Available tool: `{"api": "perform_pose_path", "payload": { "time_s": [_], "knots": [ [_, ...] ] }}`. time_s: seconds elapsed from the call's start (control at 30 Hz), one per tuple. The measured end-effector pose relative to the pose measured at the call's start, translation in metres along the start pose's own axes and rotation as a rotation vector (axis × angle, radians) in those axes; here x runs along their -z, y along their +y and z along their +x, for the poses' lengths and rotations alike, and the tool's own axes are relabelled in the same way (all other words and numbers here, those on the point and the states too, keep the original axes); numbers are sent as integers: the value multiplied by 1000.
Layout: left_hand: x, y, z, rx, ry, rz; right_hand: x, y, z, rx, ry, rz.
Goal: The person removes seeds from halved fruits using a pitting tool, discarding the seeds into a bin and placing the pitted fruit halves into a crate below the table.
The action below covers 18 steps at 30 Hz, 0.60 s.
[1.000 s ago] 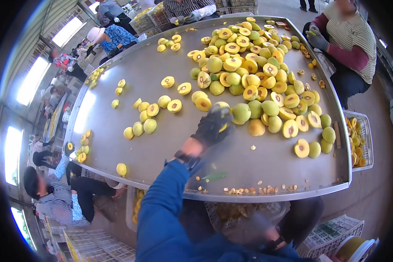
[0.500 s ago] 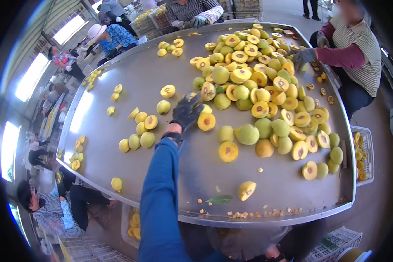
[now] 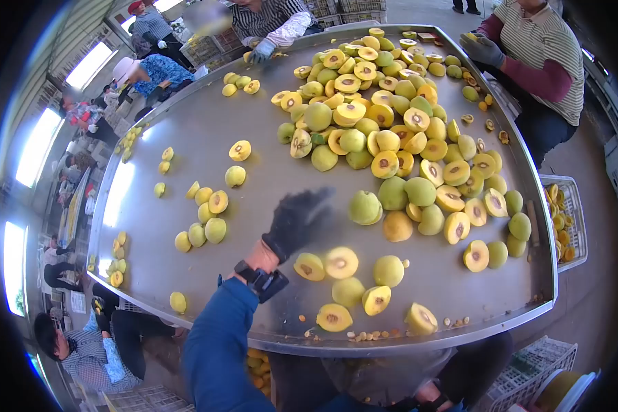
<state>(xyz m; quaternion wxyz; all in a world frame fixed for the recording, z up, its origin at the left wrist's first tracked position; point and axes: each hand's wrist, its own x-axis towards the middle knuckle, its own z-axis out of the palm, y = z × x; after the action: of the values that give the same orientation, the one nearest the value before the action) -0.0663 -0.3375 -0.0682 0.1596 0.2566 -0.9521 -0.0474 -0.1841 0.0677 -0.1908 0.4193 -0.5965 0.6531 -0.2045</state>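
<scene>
My left hand (image 3: 299,223), in a dark glove, is over the metal table with its fingers spread and somewhat blurred. Nothing shows in its grasp. Just below it lie a cut peach half (image 3: 341,262) and another half (image 3: 309,266). Closer to the front edge are several more peach pieces, among them a half with its cut face up (image 3: 334,318) and a wedge-like half (image 3: 421,319). A large heap of peaches (image 3: 350,113), many halved with brown centres, fills the far right. At the bottom edge, my right hand (image 3: 429,393) is only partly visible; its fingers are unclear.
The metal table (image 3: 137,226) has a raised rim. Small groups of peaches (image 3: 206,216) lie on its left half. A white crate (image 3: 566,220) of fruit stands right; another crate (image 3: 529,371) is below. Co-workers sit around; one gloved hand (image 3: 482,49) is at right.
My left hand has come back from the heap's left edge toward me. Several peach pieces now lie near the front edge. The right co-worker's gloved hand has lifted off the table.
</scene>
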Motion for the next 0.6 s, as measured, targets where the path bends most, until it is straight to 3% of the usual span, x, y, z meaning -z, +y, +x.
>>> {"api": "perform_pose_path", "payload": {
  "time_s": [0.07, 0.13, 0.23, 0.33, 0.43, 0.47, 0.57, 0.6],
  "knots": [
    [-19, -37, 37, 71, 390, -101, 3, -2, 0, -18, 14, 46],
    [-39, -75, 68, 90, 587, -9, 7, -4, 0, -28, 23, 79],
    [-73, -122, 85, 368, 366, -314, 11, -7, 2, -35, 41, 96],
    [-78, -139, 93, 333, 290, -262, 18, -12, 3, -25, 72, 98],
    [-80, -147, 94, 279, 249, 393, 20, -16, 2, -56, 14, 80],
    [-79, -146, 97, 369, 196, 548, 18, -12, 1, -69, 4, 77],
    [-81, -122, 116, 221, 365, 511, 14, -5, 0, -83, -12, 89],
    [-80, -108, 124, 17, 414, 373, 14, -5, 1, -81, -12, 98]
  ]
}}
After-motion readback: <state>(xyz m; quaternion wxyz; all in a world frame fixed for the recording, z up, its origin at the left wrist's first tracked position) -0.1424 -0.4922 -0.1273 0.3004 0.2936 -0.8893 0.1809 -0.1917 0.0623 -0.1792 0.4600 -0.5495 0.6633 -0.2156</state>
